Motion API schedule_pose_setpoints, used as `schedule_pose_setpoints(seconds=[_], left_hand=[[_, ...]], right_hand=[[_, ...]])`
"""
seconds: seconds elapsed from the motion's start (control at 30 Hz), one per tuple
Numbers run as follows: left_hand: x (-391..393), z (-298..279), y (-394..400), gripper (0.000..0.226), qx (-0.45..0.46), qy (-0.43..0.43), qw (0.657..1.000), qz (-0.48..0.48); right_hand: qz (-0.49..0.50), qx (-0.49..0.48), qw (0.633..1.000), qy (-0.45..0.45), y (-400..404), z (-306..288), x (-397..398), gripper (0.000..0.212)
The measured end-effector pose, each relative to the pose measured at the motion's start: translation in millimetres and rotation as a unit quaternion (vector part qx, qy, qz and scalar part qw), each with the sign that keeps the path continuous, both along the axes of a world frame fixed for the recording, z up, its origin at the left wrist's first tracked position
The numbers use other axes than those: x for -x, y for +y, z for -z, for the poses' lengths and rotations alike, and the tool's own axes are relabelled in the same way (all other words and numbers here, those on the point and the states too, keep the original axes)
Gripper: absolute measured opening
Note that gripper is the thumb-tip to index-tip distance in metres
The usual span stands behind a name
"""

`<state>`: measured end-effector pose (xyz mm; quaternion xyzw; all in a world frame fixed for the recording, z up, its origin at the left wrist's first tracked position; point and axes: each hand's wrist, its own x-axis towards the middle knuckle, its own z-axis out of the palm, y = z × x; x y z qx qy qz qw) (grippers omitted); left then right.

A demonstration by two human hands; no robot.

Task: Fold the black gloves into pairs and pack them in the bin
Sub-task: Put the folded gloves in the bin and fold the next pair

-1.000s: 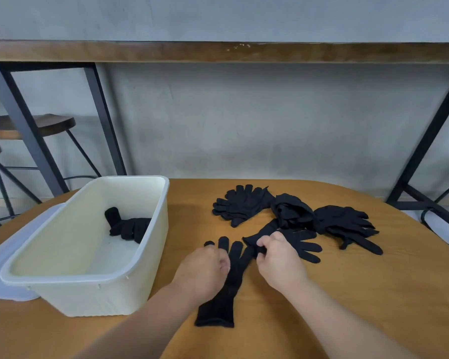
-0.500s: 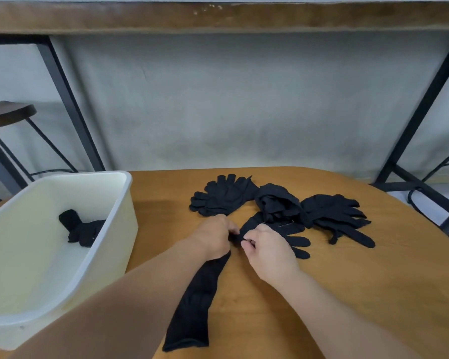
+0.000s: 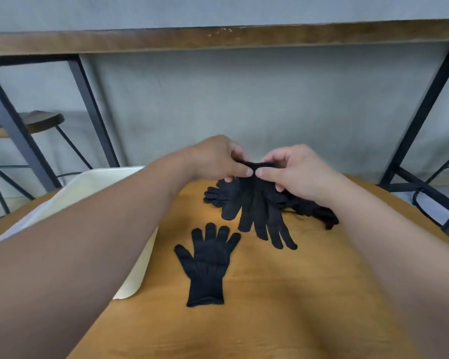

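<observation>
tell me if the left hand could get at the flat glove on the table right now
Probably yes, but not at once. The flat glove lies bare on the table, nothing on it, just below the left hand. That hand and the right hand are both pinching the cuff of a hanging glove, so it must let go first.

The left arm covers most of the white bin, so nothing inside the bin can be seen. The pile of gloves behind the raised glove is partly hidden by that glove and the right hand, so they cannot be counted. The stool, far left of the bin, is cut off by the picture's edge.
</observation>
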<state>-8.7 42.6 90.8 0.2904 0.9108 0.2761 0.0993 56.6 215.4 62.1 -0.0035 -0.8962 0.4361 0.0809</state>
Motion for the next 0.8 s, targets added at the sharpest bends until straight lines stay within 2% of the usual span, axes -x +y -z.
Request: schedule_pose_setpoints(seconds=[0.17, 0.37, 0.43, 0.57, 0.63, 0.7, 0.8], left_hand=[[-21, -21, -31, 0.012, -0.017, -0.028, 0.999, -0.004], [-29, 4, -55, 0.007, 0.004, -0.034, 0.999, -0.036], [-24, 15, -59, 0.008, -0.020, 0.007, 0.998, -0.062], [-25, 27, -67, 0.015, -0.105, 0.138, 0.978, -0.113], [-35, 48, -72, 0.018, -0.113, 0.196, 0.968, -0.110], [-50, 85, -80, 0.019, -0.085, 0.212, 0.969, -0.091], [-74, 155, -93, 0.022, -0.004, 0.137, 0.988, -0.065]], right_hand=[[-0.031, -0.001, 0.999, -0.015, -20, -23, -19, 0.009], [-0.046, -0.020, 0.995, -0.090, -52, -10, -19, 0.005], [-0.028, -0.015, 0.997, -0.066, -60, -4, -13, 0.007], [-0.020, -0.029, 0.998, 0.046, -69, -1, -10, 0.019], [-0.028, -0.054, 0.995, 0.077, -75, 12, -15, 0.018], [-0.049, -0.137, 0.985, 0.089, -82, 41, -20, 0.016], [-0.107, -0.219, 0.970, 0.019, -92, 106, -32, 0.019]])
